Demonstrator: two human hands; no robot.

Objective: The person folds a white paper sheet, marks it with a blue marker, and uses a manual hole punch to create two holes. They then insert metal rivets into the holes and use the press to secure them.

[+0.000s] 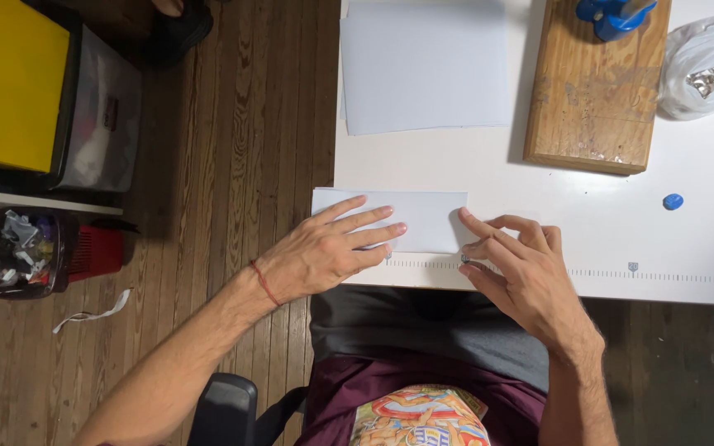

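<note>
A folded strip of white paper (423, 216) lies near the front edge of the white table (621, 239). My left hand (332, 248), with a red cord on its wrist, rests flat on the paper's left part, fingers spread. My right hand (518, 268) presses its fingertips on the paper's right end, fingers bent. Neither hand grips anything.
A stack of white sheets (423, 66) lies at the back of the table. A wooden board (597, 91) carries a blue object (613, 15). A white plastic bag (704, 66) and a small blue cap (673, 201) sit to the right. A bin (18, 252) stands on the wooden floor.
</note>
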